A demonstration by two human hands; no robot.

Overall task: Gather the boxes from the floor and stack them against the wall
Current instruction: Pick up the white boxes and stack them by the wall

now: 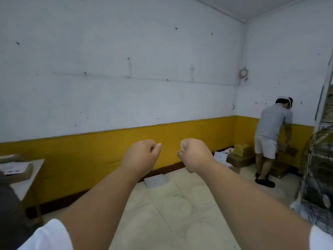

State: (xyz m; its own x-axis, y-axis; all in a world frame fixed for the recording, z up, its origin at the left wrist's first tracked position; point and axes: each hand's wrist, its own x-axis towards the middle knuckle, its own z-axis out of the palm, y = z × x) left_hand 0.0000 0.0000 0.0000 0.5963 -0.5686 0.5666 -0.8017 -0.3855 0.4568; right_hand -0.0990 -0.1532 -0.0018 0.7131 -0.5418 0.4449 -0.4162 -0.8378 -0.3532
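Both my arms reach forward at chest height. My left hand [141, 154] and my right hand [195, 153] are curled into loose fists with nothing in them, a short gap between them. Below them a flat white box [155, 180] lies on the tiled floor by the wall's yellow band [90, 156]. In the far right corner several cardboard boxes sit on the floor: a yellow carton [242, 149] rests on a brown box [239, 160], with white packets [220, 156] beside them.
Another person [272, 139] in a grey shirt bends over brown boxes [286, 150] in the corner. A white table [25, 179] with papers stands at left. A camouflage-covered heap [319, 170] fills the right edge. Pale floor tiles [171, 213] stretch ahead of me.
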